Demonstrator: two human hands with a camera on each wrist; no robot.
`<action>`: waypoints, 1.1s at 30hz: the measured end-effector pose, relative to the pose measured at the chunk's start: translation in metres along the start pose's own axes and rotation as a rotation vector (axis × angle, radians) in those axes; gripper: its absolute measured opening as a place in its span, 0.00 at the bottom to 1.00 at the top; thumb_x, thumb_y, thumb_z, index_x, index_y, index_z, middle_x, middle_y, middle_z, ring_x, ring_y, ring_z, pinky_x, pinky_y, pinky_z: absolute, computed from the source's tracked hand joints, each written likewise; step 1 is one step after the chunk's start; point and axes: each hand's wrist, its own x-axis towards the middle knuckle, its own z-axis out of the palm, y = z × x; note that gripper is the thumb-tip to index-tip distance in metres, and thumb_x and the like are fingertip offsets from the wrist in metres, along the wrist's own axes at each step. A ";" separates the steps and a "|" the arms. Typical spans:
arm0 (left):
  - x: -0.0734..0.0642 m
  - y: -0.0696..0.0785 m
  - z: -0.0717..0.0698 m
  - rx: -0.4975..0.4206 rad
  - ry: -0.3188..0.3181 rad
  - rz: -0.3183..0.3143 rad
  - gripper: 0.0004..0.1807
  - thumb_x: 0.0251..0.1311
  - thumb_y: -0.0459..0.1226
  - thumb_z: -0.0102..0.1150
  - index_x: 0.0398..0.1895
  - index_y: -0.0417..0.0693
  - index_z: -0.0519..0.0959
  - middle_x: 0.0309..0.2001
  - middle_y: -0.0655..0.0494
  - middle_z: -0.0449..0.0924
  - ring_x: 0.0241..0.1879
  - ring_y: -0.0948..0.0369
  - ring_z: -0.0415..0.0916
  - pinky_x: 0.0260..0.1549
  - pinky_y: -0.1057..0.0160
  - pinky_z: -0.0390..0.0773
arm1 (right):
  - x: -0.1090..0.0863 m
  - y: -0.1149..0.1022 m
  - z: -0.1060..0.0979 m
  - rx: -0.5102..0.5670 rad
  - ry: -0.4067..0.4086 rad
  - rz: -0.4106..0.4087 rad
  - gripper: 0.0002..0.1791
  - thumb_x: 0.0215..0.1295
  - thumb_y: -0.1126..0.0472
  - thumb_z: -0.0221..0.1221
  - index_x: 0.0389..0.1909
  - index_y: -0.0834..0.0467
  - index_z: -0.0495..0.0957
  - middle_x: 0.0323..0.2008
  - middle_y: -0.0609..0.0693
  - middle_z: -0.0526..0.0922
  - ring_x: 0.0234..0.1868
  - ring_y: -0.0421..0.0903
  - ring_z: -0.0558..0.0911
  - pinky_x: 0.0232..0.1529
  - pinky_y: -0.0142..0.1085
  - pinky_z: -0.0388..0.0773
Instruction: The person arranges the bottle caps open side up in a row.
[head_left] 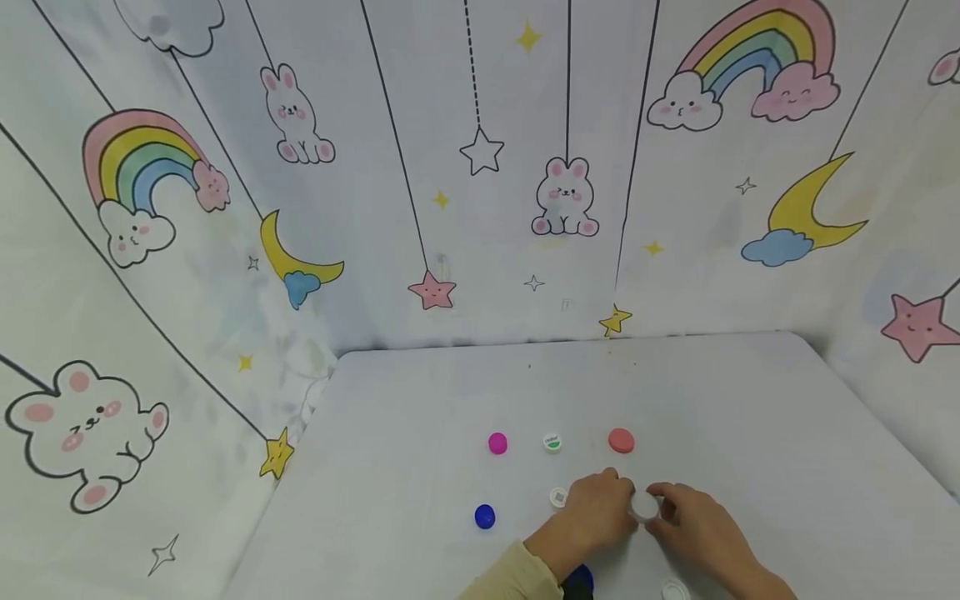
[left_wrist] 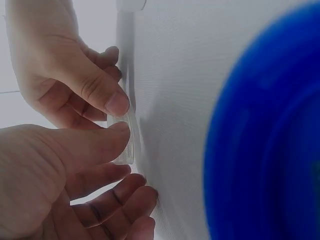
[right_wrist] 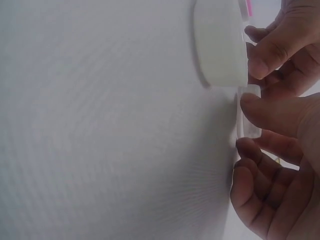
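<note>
A white ribbed bottle cap (head_left: 644,506) is held just at the tabletop between both hands. My left hand (head_left: 600,512) pinches its left side, with the thumb laid along the ribbed edge in the left wrist view. From the other side my right hand (head_left: 701,525) grips it between thumb and index finger. The right wrist view shows the cap (right_wrist: 251,112) standing on edge in that view, partly covered by the right thumb. A small white cap with a grey mark (head_left: 558,497) lies beside the left hand.
Farther back lie a magenta cap (head_left: 498,443), a white-and-green cap (head_left: 552,442) and a coral cap (head_left: 621,441). A blue cap (head_left: 485,517) is to the left. Nearest are a large blue cap (left_wrist: 230,130) and a white cap (head_left: 675,591). Printed cloth (head_left: 480,233) stands behind the table.
</note>
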 end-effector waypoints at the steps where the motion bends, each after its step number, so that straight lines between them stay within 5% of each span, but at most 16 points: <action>1: 0.000 0.000 0.000 -0.005 -0.004 -0.002 0.17 0.56 0.49 0.68 0.48 0.60 0.82 0.31 0.65 0.74 0.26 0.71 0.67 0.24 0.72 0.68 | 0.000 0.000 -0.001 0.000 0.000 0.000 0.24 0.49 0.59 0.72 0.49 0.59 0.80 0.24 0.42 0.73 0.25 0.41 0.69 0.27 0.34 0.68; 6: 0.001 -0.001 -0.002 -0.034 -0.016 -0.010 0.19 0.56 0.49 0.68 0.50 0.59 0.82 0.32 0.65 0.75 0.26 0.71 0.68 0.26 0.72 0.69 | -0.001 -0.002 -0.004 0.000 0.004 -0.005 0.25 0.50 0.59 0.72 0.50 0.59 0.80 0.25 0.41 0.75 0.26 0.40 0.70 0.28 0.35 0.70; 19: -0.001 0.003 -0.006 -0.017 0.094 -0.016 0.18 0.56 0.49 0.68 0.49 0.59 0.82 0.37 0.67 0.81 0.36 0.72 0.76 0.33 0.73 0.74 | -0.005 -0.004 -0.013 0.006 0.062 -0.068 0.25 0.50 0.59 0.72 0.50 0.59 0.80 0.29 0.41 0.81 0.25 0.37 0.75 0.26 0.33 0.71; 33: 0.001 0.001 -0.006 -0.097 0.210 0.005 0.17 0.58 0.47 0.68 0.50 0.57 0.82 0.32 0.71 0.79 0.29 0.76 0.71 0.29 0.76 0.69 | -0.008 -0.006 -0.015 -0.020 0.199 -0.142 0.24 0.52 0.60 0.72 0.50 0.64 0.81 0.31 0.41 0.81 0.24 0.32 0.73 0.24 0.30 0.70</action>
